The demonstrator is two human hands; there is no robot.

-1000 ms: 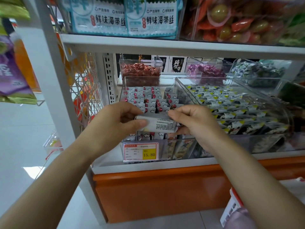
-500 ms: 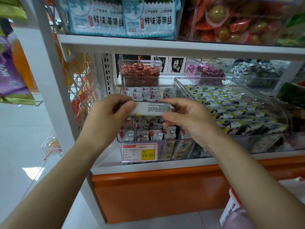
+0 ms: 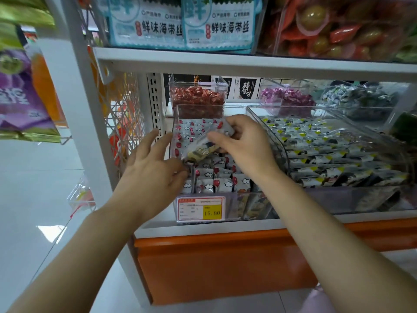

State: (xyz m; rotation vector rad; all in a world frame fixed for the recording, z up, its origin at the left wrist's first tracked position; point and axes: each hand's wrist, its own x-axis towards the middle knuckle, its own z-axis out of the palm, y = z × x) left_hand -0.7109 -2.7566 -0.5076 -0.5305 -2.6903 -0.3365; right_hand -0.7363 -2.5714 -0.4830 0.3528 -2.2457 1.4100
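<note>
A small white snack packet (image 3: 203, 145) with a red spot hangs tilted over a clear plastic bin (image 3: 177, 177), pinched by my right hand (image 3: 243, 145). The bin holds several rows of the same white-and-red packets (image 3: 216, 184). My left hand (image 3: 151, 170) hovers at the bin's left wall with fingers spread and straight, holding nothing. A price tag (image 3: 200, 208) reading 15.80 sits on the bin's front.
To the right stands a larger clear bin (image 3: 266, 123) of grey-and-yellow packets. Behind are tubs of red (image 3: 196, 98) and purple (image 3: 286, 98) candies. A white shelf board (image 3: 225, 64) overhangs above; an orange base panel (image 3: 225, 267) lies below. A wire rack (image 3: 121, 123) hangs at left.
Both hands held the packet level a second ago. My left hand has let go and opened out to the left. My right hand has tilted the packet and moved it further over the bin.
</note>
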